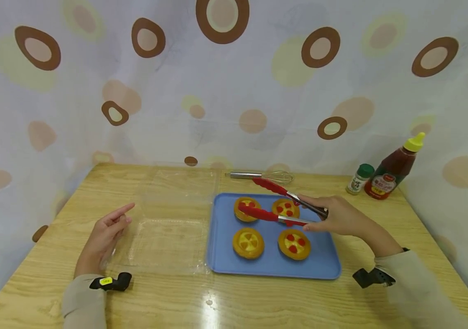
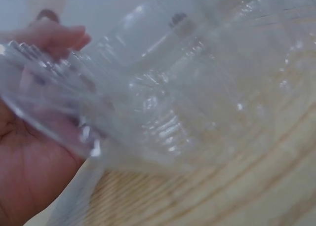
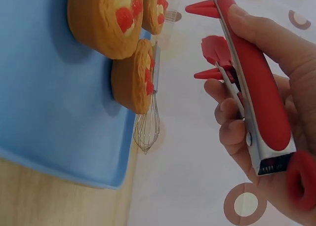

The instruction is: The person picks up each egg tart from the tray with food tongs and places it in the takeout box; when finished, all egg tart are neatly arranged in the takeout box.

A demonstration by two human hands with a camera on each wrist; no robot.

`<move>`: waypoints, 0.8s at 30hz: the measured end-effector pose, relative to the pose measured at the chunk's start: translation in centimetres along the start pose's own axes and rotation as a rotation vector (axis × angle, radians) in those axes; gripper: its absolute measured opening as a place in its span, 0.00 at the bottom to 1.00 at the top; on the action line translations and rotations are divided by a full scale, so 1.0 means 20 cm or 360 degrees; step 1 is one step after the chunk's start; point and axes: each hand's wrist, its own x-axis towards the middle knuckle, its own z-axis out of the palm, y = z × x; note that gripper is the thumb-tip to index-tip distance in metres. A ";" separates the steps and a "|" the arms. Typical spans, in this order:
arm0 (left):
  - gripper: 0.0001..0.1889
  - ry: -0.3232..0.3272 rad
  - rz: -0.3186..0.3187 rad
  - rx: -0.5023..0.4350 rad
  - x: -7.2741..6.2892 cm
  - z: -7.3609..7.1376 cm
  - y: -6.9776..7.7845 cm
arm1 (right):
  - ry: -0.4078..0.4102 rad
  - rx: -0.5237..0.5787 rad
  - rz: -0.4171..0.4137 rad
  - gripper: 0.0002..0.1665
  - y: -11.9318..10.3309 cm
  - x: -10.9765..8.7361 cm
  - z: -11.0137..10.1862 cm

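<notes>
My right hand (image 1: pixel 338 215) grips red-tipped metal tongs (image 1: pixel 260 212), their two arms spread apart. The tong heads hang over the back row of egg tarts (image 1: pixel 249 243) on a blue tray (image 1: pixel 275 269), with nothing between them. Thumb and fingers wrap the red handles (image 3: pixel 259 93) in the right wrist view. Some tarts carry red pieces on their yellow filling. My left hand (image 1: pixel 104 235) lies along the left side of a clear plastic box (image 1: pixel 168 246), index finger stretched out. In the left wrist view, the palm (image 2: pixel 34 171) shows partly behind the transparent wall.
The box's clear lid (image 1: pixel 180 183) stands open toward the back. Behind the tray lies a whisk (image 1: pixel 276 177). A green-capped shaker (image 1: pixel 359 180) and a red sauce bottle (image 1: pixel 391 171) stand at the back right. A patterned curtain (image 1: pixel 225 82) hangs behind the wooden table (image 1: pixel 168 301).
</notes>
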 end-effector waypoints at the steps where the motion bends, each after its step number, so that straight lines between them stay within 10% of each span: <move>1: 0.21 -0.0009 0.0004 -0.0008 0.00 0.00 0.00 | -0.0035 -0.0004 -0.0002 0.45 0.00 0.01 -0.01; 24: 0.22 -0.0067 0.0055 -0.0076 0.01 0.00 -0.01 | -0.0461 0.0049 0.0066 0.45 -0.04 0.19 -0.05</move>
